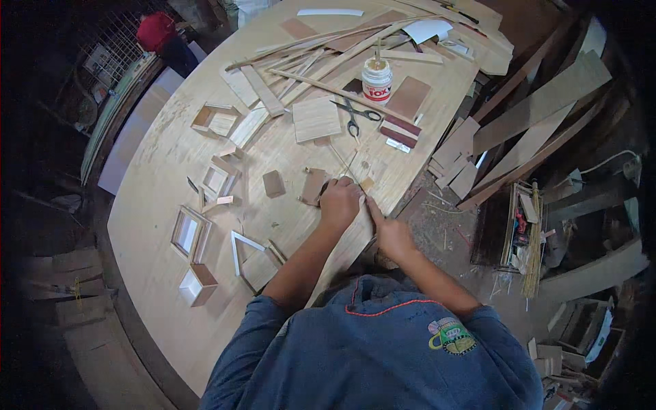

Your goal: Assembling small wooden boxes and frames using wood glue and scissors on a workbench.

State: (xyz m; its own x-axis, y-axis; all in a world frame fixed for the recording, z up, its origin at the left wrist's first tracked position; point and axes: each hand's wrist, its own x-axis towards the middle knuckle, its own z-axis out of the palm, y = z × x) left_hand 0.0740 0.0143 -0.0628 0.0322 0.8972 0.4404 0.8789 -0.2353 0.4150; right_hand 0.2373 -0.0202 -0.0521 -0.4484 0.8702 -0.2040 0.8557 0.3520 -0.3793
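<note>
A pale wooden table (154,253) fills the centre of a cluttered workshop. Planks (540,102) lean at upper right; a person in red (156,33) is at upper left. Wood strips (262,90) crowd the table's far end, near a square board (316,119), white jar (376,80) and black scissors (351,110). Small wooden boxes (198,283) stand centre left. At centre, the left hand (342,203) and right hand (395,239) are close together, their grip unclear; a small brown wood piece (312,183) lies just beside the left.
</note>
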